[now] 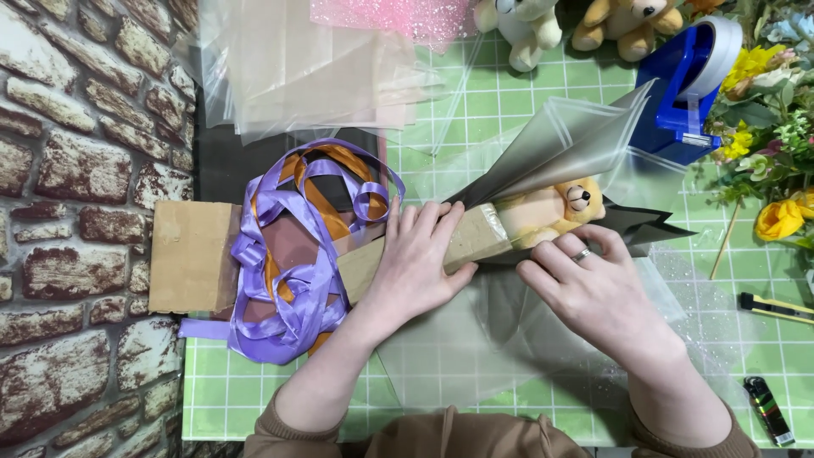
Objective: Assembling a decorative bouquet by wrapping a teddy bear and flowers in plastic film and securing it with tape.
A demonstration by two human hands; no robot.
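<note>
My left hand [415,259] lies flat on a tan cardboard handle [480,231], pressing it down onto the green grid mat [509,102]. A small tan teddy bear [560,208] sits at the handle's far end, wrapped in translucent grey film [568,140] and dark paper [649,229]. Fingers of my right hand [593,288], which wears a ring, rest on the wrap just below the bear. Clear film [475,339] spreads under both hands.
A tangle of purple and orange ribbon [292,254] lies left on a cardboard piece [191,254]. Sheer sheets [297,68] and pink glitter mesh [398,17] lie at the back. A blue tape dispenser [682,93], flowers [772,127], plush toys [526,25], a yellow cutter [776,307] and a lighter [769,410] sit right.
</note>
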